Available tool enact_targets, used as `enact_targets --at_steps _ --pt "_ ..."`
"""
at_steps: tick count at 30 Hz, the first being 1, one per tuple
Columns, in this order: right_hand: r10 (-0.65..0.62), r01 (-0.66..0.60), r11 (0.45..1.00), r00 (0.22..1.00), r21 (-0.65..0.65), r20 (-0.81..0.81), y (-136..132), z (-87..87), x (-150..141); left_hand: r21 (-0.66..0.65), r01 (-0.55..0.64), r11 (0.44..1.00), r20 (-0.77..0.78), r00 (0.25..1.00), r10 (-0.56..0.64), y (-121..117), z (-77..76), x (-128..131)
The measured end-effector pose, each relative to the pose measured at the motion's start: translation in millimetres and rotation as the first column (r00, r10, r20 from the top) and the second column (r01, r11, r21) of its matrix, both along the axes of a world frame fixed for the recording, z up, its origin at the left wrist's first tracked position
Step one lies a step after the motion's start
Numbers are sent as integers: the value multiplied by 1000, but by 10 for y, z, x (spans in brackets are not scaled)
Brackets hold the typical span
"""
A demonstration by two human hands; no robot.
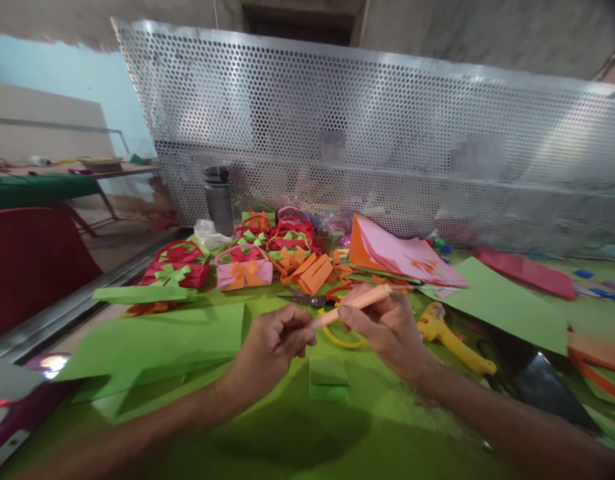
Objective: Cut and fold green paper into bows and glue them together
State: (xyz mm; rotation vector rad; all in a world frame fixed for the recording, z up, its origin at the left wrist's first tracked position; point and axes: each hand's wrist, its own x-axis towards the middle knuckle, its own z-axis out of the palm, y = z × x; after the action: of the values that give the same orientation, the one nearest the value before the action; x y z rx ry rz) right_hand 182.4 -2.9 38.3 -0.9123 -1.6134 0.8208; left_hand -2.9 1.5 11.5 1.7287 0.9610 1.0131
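Observation:
A narrow folded strip of light orange paper (362,303) is held between both hands above the green table. My left hand (274,343) pinches its lower left end with thumb and fingertips. My right hand (390,330) grips the upper right part, thumb along the near side. Just below lies a small folded piece of green paper (328,383). Behind the hands are dark-bladed scissors (312,301) and a yellow loop (354,345), both partly hidden. Small paper bags with bows, such as a pink one (244,273), stand farther back beside folded orange paper pieces (314,272).
Green sheets (172,337) lie on the left. To the right are a yellow glue gun (454,343), a dark flat shiny object (542,383) and pink sheets (402,250). A dark bottle (218,203) stands before a perforated metal panel (377,113). A red chair (32,273) is far left.

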Motion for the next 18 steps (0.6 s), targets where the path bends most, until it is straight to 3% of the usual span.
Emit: enact_targets --at_steps 5,10,18 --pt "10 -2 997 995 -79 104 7 -33 0 -8 -46 999 -47 998 45 -25 -7 10" --pt "0 2 987 1000 -163 15 26 -101 -58 75 -103 992 -109 988 111 -37 -48 1" --pt "-43 42 985 999 -170 1 -25 -165 -151 160 -140 977 -215 961 172 -16 -116 -14"
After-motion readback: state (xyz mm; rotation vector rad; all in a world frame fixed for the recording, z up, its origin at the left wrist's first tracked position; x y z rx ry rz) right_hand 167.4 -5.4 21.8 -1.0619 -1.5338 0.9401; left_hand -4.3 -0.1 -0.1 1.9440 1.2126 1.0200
